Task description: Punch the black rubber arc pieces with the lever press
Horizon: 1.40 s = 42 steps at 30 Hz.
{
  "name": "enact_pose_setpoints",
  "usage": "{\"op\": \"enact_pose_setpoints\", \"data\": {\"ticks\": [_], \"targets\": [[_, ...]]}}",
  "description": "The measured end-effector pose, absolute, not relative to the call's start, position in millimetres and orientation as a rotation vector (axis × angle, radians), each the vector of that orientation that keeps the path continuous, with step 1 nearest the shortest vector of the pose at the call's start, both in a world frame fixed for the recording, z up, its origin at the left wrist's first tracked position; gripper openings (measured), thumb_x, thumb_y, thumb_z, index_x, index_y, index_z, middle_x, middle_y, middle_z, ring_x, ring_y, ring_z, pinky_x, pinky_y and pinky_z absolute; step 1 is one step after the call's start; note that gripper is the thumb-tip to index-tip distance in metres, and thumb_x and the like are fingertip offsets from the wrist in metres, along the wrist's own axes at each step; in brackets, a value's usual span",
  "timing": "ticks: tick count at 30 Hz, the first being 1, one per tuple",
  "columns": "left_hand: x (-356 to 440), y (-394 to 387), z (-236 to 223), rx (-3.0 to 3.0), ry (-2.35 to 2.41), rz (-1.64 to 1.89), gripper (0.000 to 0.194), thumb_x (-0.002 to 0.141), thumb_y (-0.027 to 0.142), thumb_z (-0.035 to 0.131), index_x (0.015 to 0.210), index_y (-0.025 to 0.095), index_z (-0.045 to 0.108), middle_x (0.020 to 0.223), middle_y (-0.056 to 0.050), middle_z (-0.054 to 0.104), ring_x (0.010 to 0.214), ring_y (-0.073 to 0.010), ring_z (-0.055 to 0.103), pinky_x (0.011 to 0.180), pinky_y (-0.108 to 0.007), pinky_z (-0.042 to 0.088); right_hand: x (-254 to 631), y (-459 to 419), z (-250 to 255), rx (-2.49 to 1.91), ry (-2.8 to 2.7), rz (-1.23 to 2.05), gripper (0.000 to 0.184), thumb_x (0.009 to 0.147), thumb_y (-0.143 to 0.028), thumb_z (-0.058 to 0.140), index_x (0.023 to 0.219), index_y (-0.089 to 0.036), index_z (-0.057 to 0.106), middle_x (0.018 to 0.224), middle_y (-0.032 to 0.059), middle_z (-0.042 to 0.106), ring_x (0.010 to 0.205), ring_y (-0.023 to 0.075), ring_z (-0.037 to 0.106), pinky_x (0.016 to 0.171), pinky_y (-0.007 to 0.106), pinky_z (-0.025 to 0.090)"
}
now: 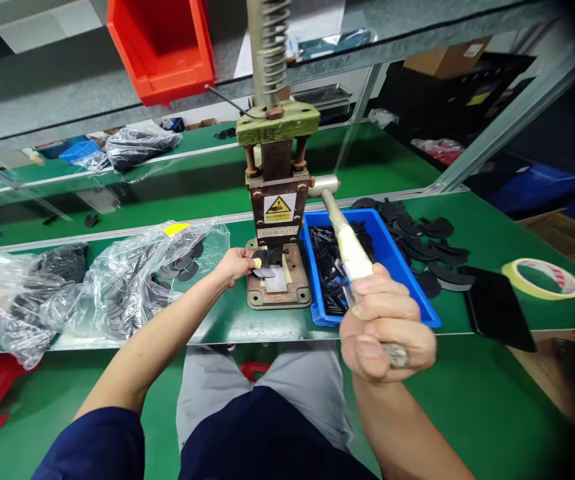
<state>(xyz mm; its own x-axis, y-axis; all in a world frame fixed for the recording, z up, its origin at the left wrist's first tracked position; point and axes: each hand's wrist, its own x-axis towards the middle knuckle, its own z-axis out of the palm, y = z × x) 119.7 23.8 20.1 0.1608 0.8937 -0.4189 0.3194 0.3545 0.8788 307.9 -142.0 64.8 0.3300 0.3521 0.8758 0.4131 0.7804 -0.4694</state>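
Note:
A hand press (280,200) with a yellow warning label stands at the middle of the green bench. My right hand (387,327) is wrapped round its lever (350,247), which slants down toward me. At the press base (297,280), my left hand (237,265) pinches a flat dark piece (263,268) under the ram. A light plate lies on the base just in front of that piece. My left fingertips partly hide the piece, and a small yellow patch shows at one of them.
Right of the press sits a blue bin (417,303) of small black parts. Beyond it are curved black pieces (407,233), a black tablet-like slab (500,307) and a tape roll (542,279). Clear bags (132,280) lie left. A red bin (162,53) hangs above.

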Motion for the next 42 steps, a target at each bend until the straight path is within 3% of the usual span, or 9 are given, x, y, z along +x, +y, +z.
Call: {"op": "enact_pose_setpoints", "data": {"ticks": [2, 5, 10, 13, 18, 21, 24, 27, 42], "targets": [[122, 22, 19, 1.101, 1.373, 0.626, 0.022, 0.063, 0.006, 0.079, 0.069, 0.013, 0.059, 0.057, 0.003, 0.060, 0.049, -0.0074, 0.055, 0.051, -0.017, 0.044, 306, -127, 91, -0.488, -1.179, -0.210, 0.010, 0.079, -0.031, 0.062, 0.085, -0.026, 0.057, 0.072, -0.0026, 0.054, 0.073, 0.0164, 0.057, 0.083, 0.043, 0.052], [124, 17, 18, 1.023, 1.289, 0.689, 0.027, 0.063, 0.004, 0.078, 0.073, 0.014, 0.056, 0.059, 0.003, 0.061, 0.051, -0.0095, 0.060, 0.054, -0.020, 0.051, 306, -105, 136, -0.351, -1.188, -0.270, 0.034, 0.078, -0.035, 0.069, 0.110, -0.025, 0.065, 0.082, 0.0006, 0.060, 0.073, 0.0167, 0.059, 0.076, 0.039, 0.054], [110, 2, 19, 1.007, 1.192, 0.824, 0.031, 0.062, 0.007, 0.081, 0.075, 0.014, 0.054, 0.057, 0.004, 0.062, 0.047, -0.0089, 0.057, 0.049, -0.019, 0.048, 305, -92, 173, -0.623, -1.220, -0.107, 0.039, 0.091, -0.036, 0.058, 0.129, -0.030, 0.056, 0.124, 0.0066, 0.059, 0.128, 0.0264, 0.056, 0.112, 0.048, 0.045], [92, -11, 22, 1.013, 1.116, 0.859, 0.036, 0.057, 0.013, 0.087, 0.081, 0.013, 0.060, 0.063, 0.002, 0.066, 0.052, -0.0090, 0.058, 0.050, -0.019, 0.047, 295, -97, 143, -0.746, -1.119, 0.001, 0.046, 0.088, -0.034, 0.062, 0.132, -0.027, 0.052, 0.135, 0.0085, 0.056, 0.134, 0.0270, 0.052, 0.115, 0.051, 0.042], [65, -34, 29, 1.060, 1.015, 0.824, 0.040, 0.055, 0.028, 0.089, 0.082, 0.012, 0.065, 0.070, 0.001, 0.067, 0.059, -0.0098, 0.059, 0.059, -0.023, 0.050, 268, -103, 60, -1.250, -1.047, 0.720, 0.035, 0.087, -0.047, 0.061, 0.112, -0.023, 0.059, 0.116, 0.0069, 0.064, 0.113, 0.0203, 0.059, 0.107, 0.042, 0.045], [53, -47, 35, 1.180, 0.925, 0.789, 0.039, 0.057, 0.032, 0.087, 0.084, 0.012, 0.066, 0.073, 0.001, 0.066, 0.064, -0.0106, 0.059, 0.065, -0.024, 0.050, 256, -97, 33, -1.326, -1.131, 1.316, 0.035, 0.081, -0.050, 0.067, 0.092, -0.017, 0.065, 0.086, 0.0066, 0.069, 0.083, 0.0179, 0.062, 0.078, 0.034, 0.053], [43, -58, 43, 1.382, 0.840, 0.718, 0.031, 0.068, 0.034, 0.080, 0.087, 0.013, 0.068, 0.081, -0.002, 0.067, 0.072, -0.0134, 0.061, 0.072, -0.026, 0.050, 248, -97, 22, -1.177, -1.153, 1.771, 0.040, 0.073, -0.052, 0.074, 0.077, -0.013, 0.063, 0.056, -0.0001, 0.055, 0.057, 0.0139, 0.056, 0.053, 0.026, 0.045], [33, -67, 51, 1.700, 0.810, 0.654, 0.017, 0.079, 0.029, 0.070, 0.089, 0.014, 0.072, 0.086, -0.003, 0.066, 0.079, -0.0149, 0.061, 0.074, -0.025, 0.048, 245, -107, 14, -1.012, -1.110, 2.055, 0.046, 0.071, -0.054, 0.077, 0.082, -0.013, 0.060, 0.057, -0.0039, 0.049, 0.056, 0.0124, 0.056, 0.050, 0.023, 0.042], [30, -98, 64, 2.270, 0.618, 0.431, 0.020, 0.094, 0.023, 0.055, 0.093, 0.016, 0.074, 0.086, -0.006, 0.069, 0.078, -0.0151, 0.063, 0.072, -0.023, 0.045, 227, -156, -11, -0.986, -1.103, 2.006, 0.040, 0.075, -0.047, 0.080, 0.080, -0.011, 0.064, 0.063, 0.0008, 0.063, 0.058, 0.0085, 0.052, 0.058, 0.024, 0.036]]}}
